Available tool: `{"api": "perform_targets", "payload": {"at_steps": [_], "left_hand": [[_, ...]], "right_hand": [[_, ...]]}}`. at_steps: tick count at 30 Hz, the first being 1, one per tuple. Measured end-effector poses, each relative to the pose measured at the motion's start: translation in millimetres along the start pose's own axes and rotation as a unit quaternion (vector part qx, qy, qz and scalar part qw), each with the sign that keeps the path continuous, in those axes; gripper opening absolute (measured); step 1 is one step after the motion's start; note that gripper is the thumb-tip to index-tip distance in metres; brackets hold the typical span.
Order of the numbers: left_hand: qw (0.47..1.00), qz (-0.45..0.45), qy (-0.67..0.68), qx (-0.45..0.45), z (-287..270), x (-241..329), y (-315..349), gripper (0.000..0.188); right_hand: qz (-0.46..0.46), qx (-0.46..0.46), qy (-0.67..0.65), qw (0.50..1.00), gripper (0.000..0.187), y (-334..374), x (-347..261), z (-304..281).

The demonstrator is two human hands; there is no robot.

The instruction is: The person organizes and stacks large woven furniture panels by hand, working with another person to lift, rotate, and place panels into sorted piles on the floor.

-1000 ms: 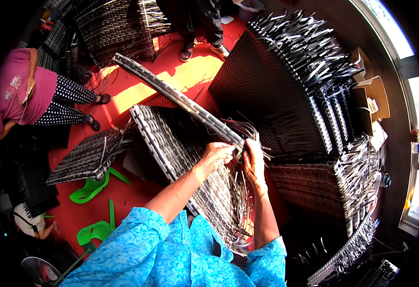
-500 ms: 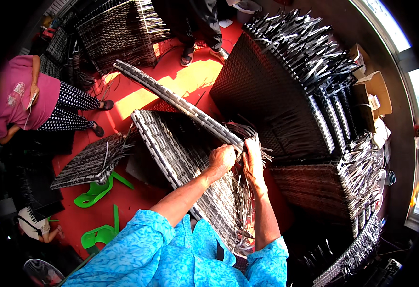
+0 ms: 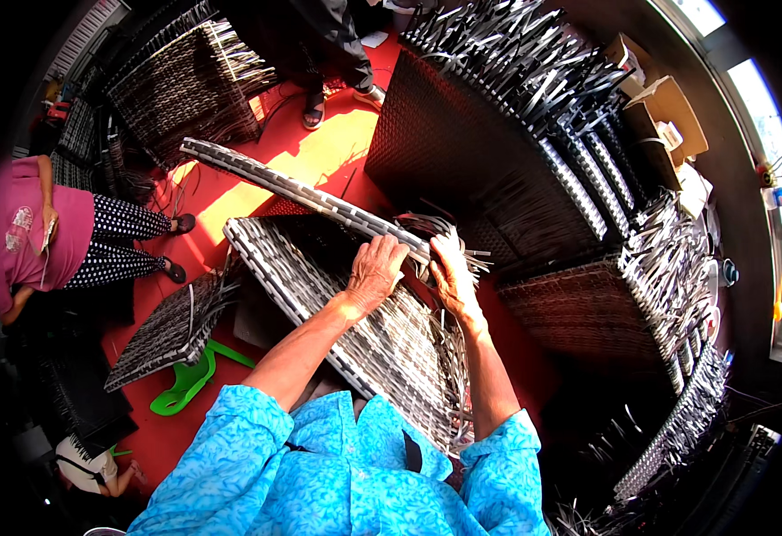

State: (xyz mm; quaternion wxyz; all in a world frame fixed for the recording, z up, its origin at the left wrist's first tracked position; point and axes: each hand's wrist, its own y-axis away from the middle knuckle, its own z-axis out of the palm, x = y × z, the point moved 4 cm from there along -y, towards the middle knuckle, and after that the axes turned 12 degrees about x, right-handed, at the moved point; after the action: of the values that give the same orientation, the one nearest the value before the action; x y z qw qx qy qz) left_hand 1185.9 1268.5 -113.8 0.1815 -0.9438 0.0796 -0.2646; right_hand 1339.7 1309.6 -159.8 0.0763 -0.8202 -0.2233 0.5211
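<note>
A woven panel (image 3: pixel 293 189) in grey, white and black strips stands edge-on in front of me, running from the upper left down to my hands. My left hand (image 3: pixel 378 272) lies over its near part, fingers bent over the edge. At the panel's near end, my right hand (image 3: pixel 454 281) closes round the corner, where loose strips (image 3: pixel 473 259) stick out; its fingertips are partly hidden. Just below and left, a second woven panel (image 3: pixel 319 313) leans at a slant close to my body, with a fringe of loose strips (image 3: pixel 452 375) along its right side.
Large dark woven panels (image 3: pixel 462 152) with strip fringes stand at right, beside an open cardboard box (image 3: pixel 668 121). A small panel (image 3: pixel 172 326) rests by a green plastic chair (image 3: pixel 185 384) on the red floor (image 3: pixel 337 147). Other people are at left, lower left and the far side.
My left hand has gone from a tight fist to fingers laid over the panel's edge, slightly farther from my right hand. The whole view has shifted somewhat.
</note>
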Motion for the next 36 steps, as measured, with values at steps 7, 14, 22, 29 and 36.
{"api": "perform_targets", "payload": {"at_steps": [7,14,22,29,36], "left_hand": [[0.985,0.131,-0.036,-0.107,31.4,-2.2,-31.6,0.061],[0.980,0.131,-0.042,-0.144,41.9,7.0,-42.0,0.052],[0.977,0.145,-0.031,-0.153,40.6,22.2,-33.8,0.058],[0.979,0.143,-0.073,-0.127,25.7,27.7,-26.4,0.056],[0.972,0.143,-0.081,-0.166,-0.1,37.0,-2.7,0.066]], "right_hand": [[0.107,0.195,-0.039,0.974,0.032,11.7,1.9,-28.5],[0.252,0.258,-0.002,0.933,0.033,104.4,-3.7,-18.4],[0.369,0.242,-0.169,0.881,0.030,109.9,-0.2,0.7],[0.290,0.167,-0.014,0.942,0.045,88.6,-25.7,-2.5],[0.302,0.040,0.090,0.948,0.035,79.9,-65.5,-15.5]]}}
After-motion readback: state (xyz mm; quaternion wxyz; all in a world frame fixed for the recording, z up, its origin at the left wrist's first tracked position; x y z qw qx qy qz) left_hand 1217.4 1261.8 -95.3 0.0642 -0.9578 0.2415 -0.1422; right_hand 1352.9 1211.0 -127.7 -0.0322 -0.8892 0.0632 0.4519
